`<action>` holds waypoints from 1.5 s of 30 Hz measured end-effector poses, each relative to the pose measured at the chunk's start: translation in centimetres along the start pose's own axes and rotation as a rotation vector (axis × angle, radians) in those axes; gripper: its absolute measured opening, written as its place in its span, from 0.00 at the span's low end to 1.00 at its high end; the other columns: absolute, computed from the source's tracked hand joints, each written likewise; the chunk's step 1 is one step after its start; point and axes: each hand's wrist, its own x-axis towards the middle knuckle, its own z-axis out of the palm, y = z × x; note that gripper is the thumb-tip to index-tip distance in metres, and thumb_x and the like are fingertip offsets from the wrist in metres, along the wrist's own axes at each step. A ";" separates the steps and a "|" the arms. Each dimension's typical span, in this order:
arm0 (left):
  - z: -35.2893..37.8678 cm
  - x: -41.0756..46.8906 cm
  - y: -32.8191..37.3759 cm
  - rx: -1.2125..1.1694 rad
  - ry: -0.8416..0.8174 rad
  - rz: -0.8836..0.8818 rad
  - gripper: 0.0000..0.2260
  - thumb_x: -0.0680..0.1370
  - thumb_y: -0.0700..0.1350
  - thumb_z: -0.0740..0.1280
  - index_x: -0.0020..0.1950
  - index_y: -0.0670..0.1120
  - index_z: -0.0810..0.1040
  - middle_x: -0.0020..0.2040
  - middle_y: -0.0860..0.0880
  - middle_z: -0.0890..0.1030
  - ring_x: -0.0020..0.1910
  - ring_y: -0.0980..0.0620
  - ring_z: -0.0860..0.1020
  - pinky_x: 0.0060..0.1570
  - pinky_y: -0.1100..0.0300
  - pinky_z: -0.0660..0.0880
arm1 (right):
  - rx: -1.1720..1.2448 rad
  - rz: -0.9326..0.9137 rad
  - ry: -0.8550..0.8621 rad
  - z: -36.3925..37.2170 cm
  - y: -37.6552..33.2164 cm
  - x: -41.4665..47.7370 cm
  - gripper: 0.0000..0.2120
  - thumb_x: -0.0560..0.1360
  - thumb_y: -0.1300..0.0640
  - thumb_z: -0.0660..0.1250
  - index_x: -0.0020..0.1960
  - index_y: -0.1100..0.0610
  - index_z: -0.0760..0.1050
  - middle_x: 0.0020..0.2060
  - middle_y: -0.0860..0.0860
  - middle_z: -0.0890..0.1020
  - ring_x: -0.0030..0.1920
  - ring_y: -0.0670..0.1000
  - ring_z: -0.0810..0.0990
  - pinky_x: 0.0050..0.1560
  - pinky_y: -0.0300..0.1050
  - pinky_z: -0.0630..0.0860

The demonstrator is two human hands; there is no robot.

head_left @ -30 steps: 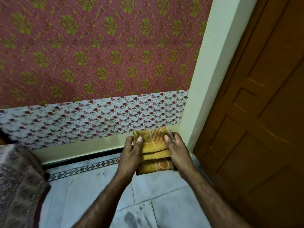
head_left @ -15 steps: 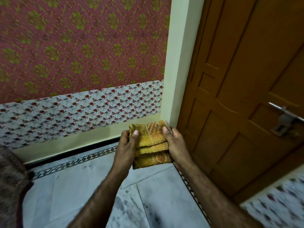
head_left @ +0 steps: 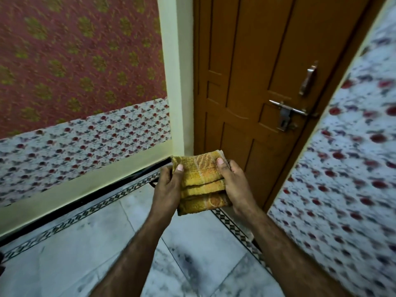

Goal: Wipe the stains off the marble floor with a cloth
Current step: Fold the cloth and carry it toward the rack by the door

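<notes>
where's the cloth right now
In the head view the folded yellow cloth is centre frame, held between the left hand and right hand, in front of the wooden door.

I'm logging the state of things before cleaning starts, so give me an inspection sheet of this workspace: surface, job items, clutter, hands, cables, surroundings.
Surface: marble floor, pale, with dark smudged stains below the arms; patterned border strip along its edges.
Job's things: cloth, yellow, folded, held up off the floor, not yet on the stains.
Clutter: nothing seen.
Hands: left hand and right hand each grip one side of the cloth, thumbs on top.
Cables: nothing seen.
Surroundings: wooden door with metal handle and sliding bolt; patterned walls on both sides.
</notes>
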 end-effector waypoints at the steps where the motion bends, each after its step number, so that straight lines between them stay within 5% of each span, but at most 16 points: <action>1: 0.2 -1.0 -0.2 0.001 -0.019 0.001 0.11 0.82 0.59 0.61 0.57 0.54 0.75 0.55 0.50 0.82 0.54 0.51 0.82 0.53 0.48 0.81 | 0.000 0.003 0.024 -0.6 0.1 -1.3 0.18 0.74 0.31 0.64 0.51 0.43 0.80 0.49 0.50 0.86 0.52 0.54 0.86 0.57 0.66 0.81; 9: 2.1 -11.0 -1.4 0.044 -0.146 -0.014 0.09 0.83 0.59 0.60 0.55 0.56 0.74 0.54 0.50 0.82 0.54 0.49 0.82 0.54 0.43 0.81 | -0.014 0.046 0.211 -5.2 1.6 -13.0 0.12 0.83 0.42 0.62 0.52 0.49 0.78 0.48 0.50 0.84 0.53 0.54 0.85 0.57 0.59 0.82; 16: 5.6 -18.0 -1.6 0.030 -0.270 -0.026 0.11 0.83 0.60 0.60 0.57 0.55 0.74 0.54 0.51 0.82 0.54 0.51 0.82 0.53 0.45 0.81 | -0.031 0.043 0.326 -10.5 1.6 -20.7 0.12 0.83 0.41 0.61 0.51 0.48 0.76 0.50 0.49 0.84 0.51 0.50 0.84 0.59 0.60 0.81; 20: 8.9 -21.1 -1.3 0.063 -0.331 -0.006 0.08 0.83 0.60 0.60 0.54 0.58 0.74 0.55 0.50 0.82 0.54 0.51 0.81 0.52 0.48 0.81 | -0.001 0.032 0.397 -14.3 1.1 -24.3 0.16 0.81 0.38 0.62 0.59 0.48 0.77 0.55 0.50 0.85 0.57 0.52 0.84 0.62 0.61 0.80; 28: 15.8 -28.4 -1.6 0.051 -0.443 0.001 0.10 0.82 0.60 0.61 0.54 0.55 0.75 0.53 0.50 0.83 0.52 0.49 0.83 0.52 0.41 0.81 | 0.022 0.039 0.518 -22.4 1.5 -31.4 0.14 0.79 0.35 0.64 0.53 0.45 0.79 0.52 0.51 0.86 0.53 0.54 0.85 0.58 0.63 0.81; 31: 18.3 -31.8 -2.1 0.051 -0.467 -0.014 0.10 0.82 0.60 0.61 0.55 0.55 0.75 0.53 0.49 0.83 0.52 0.49 0.83 0.53 0.39 0.81 | 0.013 0.047 0.541 -25.5 1.9 -34.4 0.16 0.75 0.31 0.64 0.51 0.41 0.78 0.51 0.52 0.86 0.53 0.55 0.85 0.57 0.64 0.81; 36: 21.9 -38.2 -3.1 0.034 -0.462 -0.022 0.08 0.83 0.58 0.62 0.53 0.55 0.75 0.52 0.49 0.83 0.52 0.48 0.83 0.53 0.39 0.81 | 0.015 0.051 0.519 -31.1 2.8 -39.3 0.12 0.82 0.39 0.63 0.54 0.46 0.77 0.51 0.52 0.86 0.53 0.56 0.86 0.57 0.65 0.82; 42: 24.7 -45.1 -4.3 0.014 -0.398 -0.045 0.07 0.83 0.57 0.62 0.54 0.55 0.75 0.52 0.50 0.84 0.51 0.49 0.84 0.53 0.42 0.81 | 0.000 0.073 0.452 -35.8 4.0 -44.8 0.07 0.82 0.38 0.62 0.51 0.36 0.78 0.52 0.50 0.86 0.53 0.55 0.86 0.58 0.64 0.82; 45: 25.3 -47.7 -4.8 0.020 -0.381 -0.054 0.08 0.83 0.58 0.62 0.55 0.56 0.75 0.54 0.49 0.84 0.53 0.49 0.83 0.53 0.43 0.82 | 0.002 0.083 0.439 -37.3 4.4 -46.7 0.10 0.83 0.40 0.61 0.54 0.44 0.77 0.52 0.53 0.86 0.53 0.56 0.86 0.57 0.64 0.82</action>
